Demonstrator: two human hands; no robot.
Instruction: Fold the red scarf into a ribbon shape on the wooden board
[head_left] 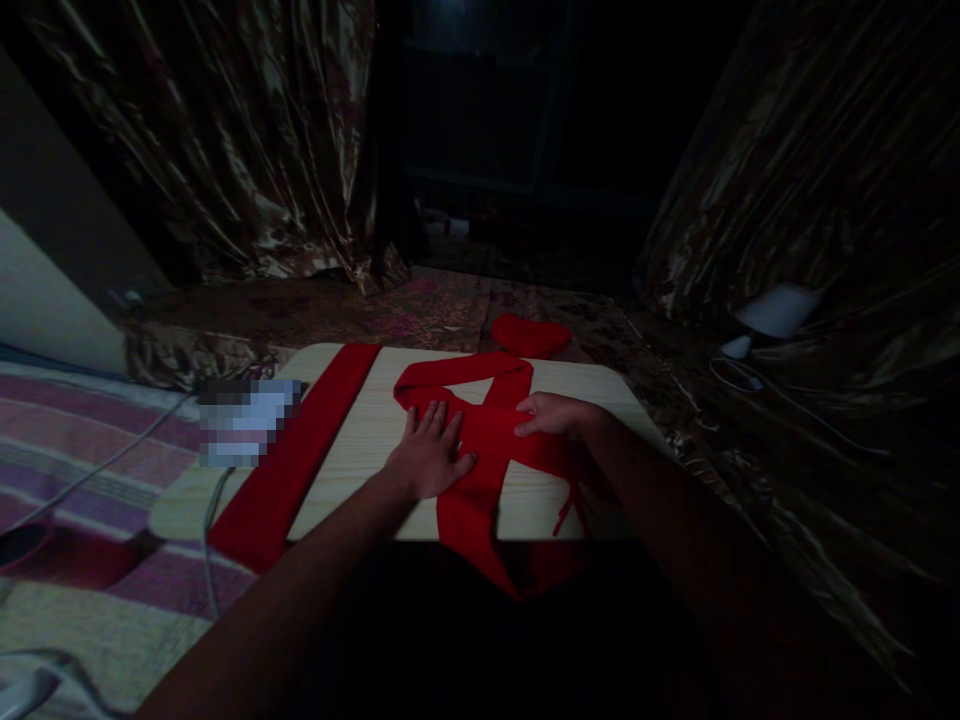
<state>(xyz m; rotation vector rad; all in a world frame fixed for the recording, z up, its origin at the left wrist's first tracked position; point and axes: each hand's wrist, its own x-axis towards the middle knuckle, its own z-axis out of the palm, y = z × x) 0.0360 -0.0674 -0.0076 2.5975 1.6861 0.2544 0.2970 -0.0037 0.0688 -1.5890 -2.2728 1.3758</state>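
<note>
While the light is quite weak, one can see a red scarf (487, 430) lying on a pale wooden table (360, 450) in the middle of the frame. One length of the scarf crosses over another, so that a loop is formed toward the far side of the table, and a small piece of the wood shows through it. The left hand (431, 455) lies flat on the scarf, palm downward, its fingers spread and holding nothing. The right hand (559, 412) touches the scarf just to the right of the crossing, with thumb and finger somewhat apart; whether it pinches the cloth, I cannot tell. Below this hand some fringe (574, 505) hangs over the wood, and at the lower centre a fold of the scarf passes over the near edge. On the left part of the table a red strip (304, 450) runs slantwise from the far edge to the near one, and beside it is a pixelated patch (247, 425). Behind the table, a little right of the centre, rests a red soft item (531, 337). A white lamp (780, 310) stands at the right of the frame, patterned curtains (300, 130) hang in both upper corners, and a striped cover (60, 440) spreads at the left.
</note>
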